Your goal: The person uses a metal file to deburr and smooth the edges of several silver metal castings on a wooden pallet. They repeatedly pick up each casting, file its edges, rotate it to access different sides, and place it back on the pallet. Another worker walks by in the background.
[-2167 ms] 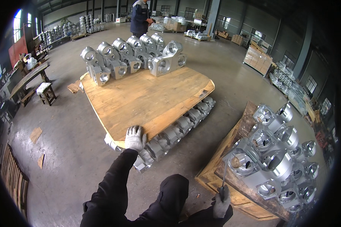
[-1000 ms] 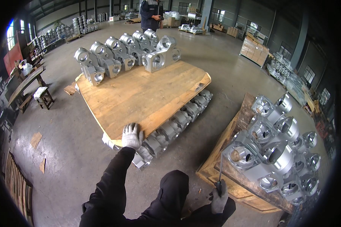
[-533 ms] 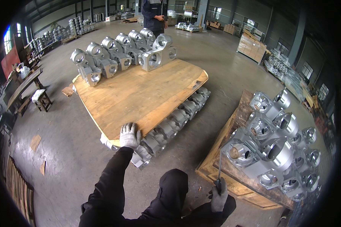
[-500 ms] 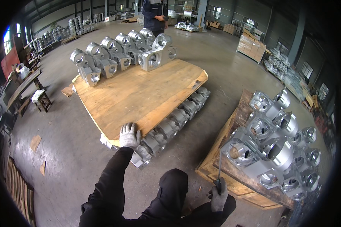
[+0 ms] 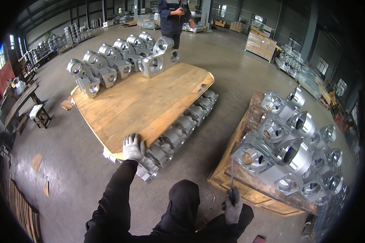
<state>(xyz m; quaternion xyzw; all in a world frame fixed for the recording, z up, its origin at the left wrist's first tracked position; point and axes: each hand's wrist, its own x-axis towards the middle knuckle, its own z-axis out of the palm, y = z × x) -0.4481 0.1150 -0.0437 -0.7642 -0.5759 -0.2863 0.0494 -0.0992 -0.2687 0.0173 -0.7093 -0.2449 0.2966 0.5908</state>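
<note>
Spanning board: a honey-brown wooden board, flat, streaked with grain and clipped at its corners, lay over a layer of rounded silver metal castings.
Standing row: ring-headed silver metal castings stood upright along the board's far side, with smooth, bored circles and blocky feet.
Crate: a rough, brown-stained wooden crate stood to the right, bearing silver metal castings with wide collars.
Tool: a thin metal rod with a dark handle stood nearly upright beside the crate's near side, its tip close to a casting; contact could not be told.
Left glove: the left hand, in pale knitted cloth, lay palm down on the board's near corner, fingers extended and released, the black-sleeved arm reaching forward.
Right glove: the right hand, in grey knitted cloth, sat low beside the crate, fingers curled around the tool's handle, grasping it.
Floor: the smooth grey floor had a dull sheen.
</note>
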